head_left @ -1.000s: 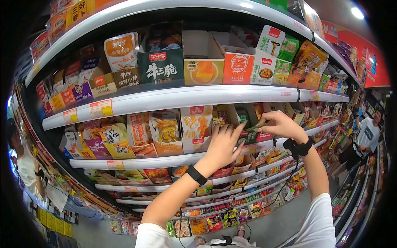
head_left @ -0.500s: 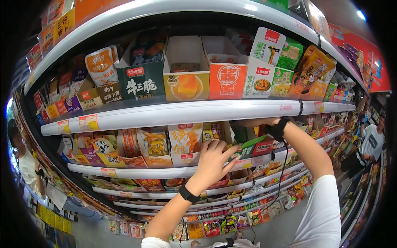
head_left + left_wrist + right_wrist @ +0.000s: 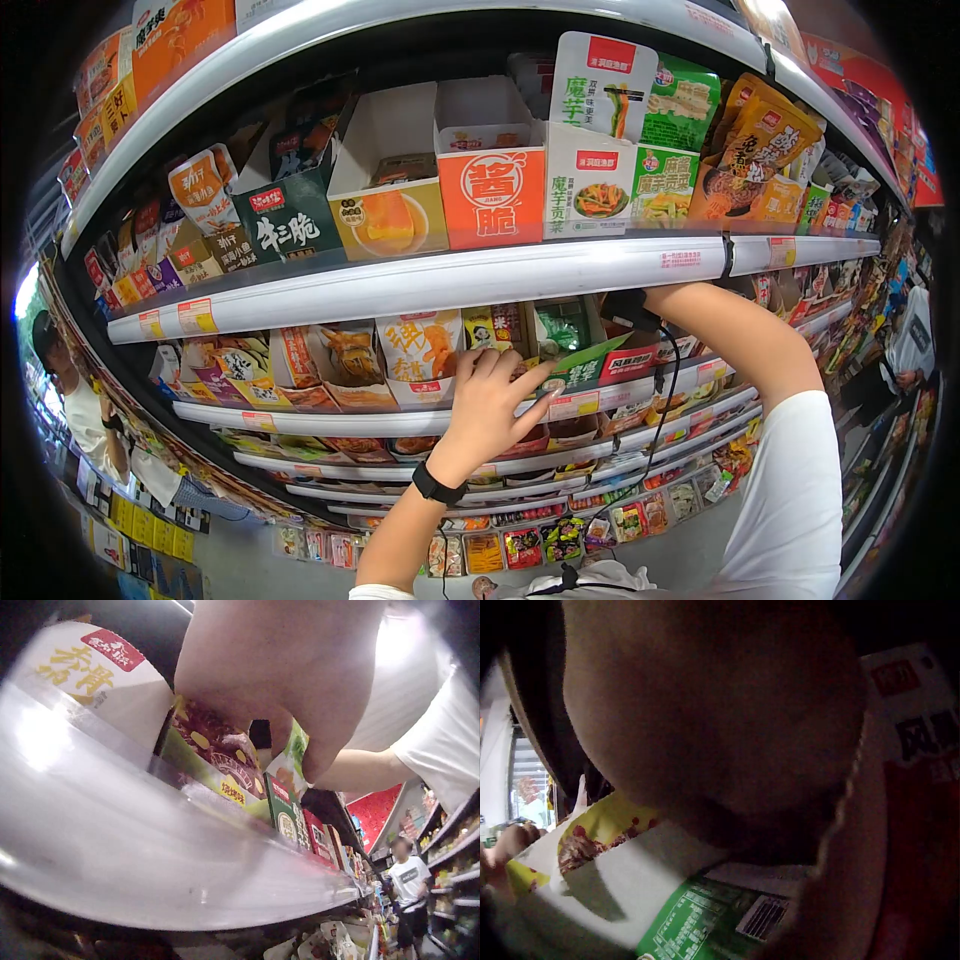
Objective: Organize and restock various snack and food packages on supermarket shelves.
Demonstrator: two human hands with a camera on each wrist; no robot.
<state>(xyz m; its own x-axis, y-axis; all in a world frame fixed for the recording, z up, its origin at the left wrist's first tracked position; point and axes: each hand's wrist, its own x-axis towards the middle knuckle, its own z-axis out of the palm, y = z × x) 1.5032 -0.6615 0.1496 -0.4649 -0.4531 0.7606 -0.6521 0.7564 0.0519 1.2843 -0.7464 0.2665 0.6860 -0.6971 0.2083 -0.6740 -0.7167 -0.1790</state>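
My left hand is at the front of a green snack carton on the middle shelf, its thumb and forefinger pinching the front panel's left corner. That panel leans outward. A shiny green packet lies inside the carton. My right hand reaches in under the upper shelf; its fingertips are hidden in shadow, and I cannot tell whether they hold anything. Below it in the right wrist view is green printed packaging with a barcode. A yellow and brown carton stands beside my left fingers.
The white upper shelf edge runs just above my right forearm. A red carton adjoins the green one on the right. Above stand an orange carton and a yellow one. A person stands in the aisle.
My right hand has left the green carton's front panel and moved back under the upper shelf. The left hand has stayed at the panel, which now leans outward. The head view has shifted right and closer.
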